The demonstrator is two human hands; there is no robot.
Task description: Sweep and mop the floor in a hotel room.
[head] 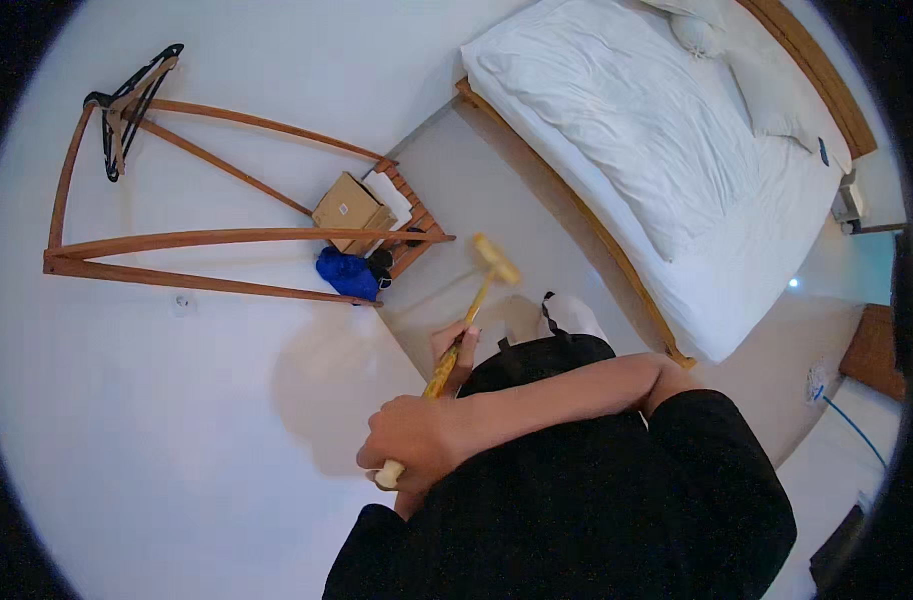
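Note:
A yellow long-handled broom (474, 304) slants down from my hands to the floor. Its pale yellow head (496, 259) is blurred, so bristles cannot be told. My right hand (411, 435) is wrapped around the top of the handle, just below the cream end cap (389, 474), with the right forearm crossing my body. Farther down the handle, my left hand (456, 352) grips the shaft, thumb side visible. Most of the left forearm is hidden beneath the right hand. The broom head is on or just above the grey floor (456, 180), between a wooden rack and the bed.
A wooden clothes rack (223, 236) with hangers (130, 112) stands by the white wall. On its slatted shelf are a cardboard box (353, 212) and a blue cloth item (347, 271). The bed (621, 150) has a wooden frame edge (591, 217). A blue cable (854, 431) runs at right.

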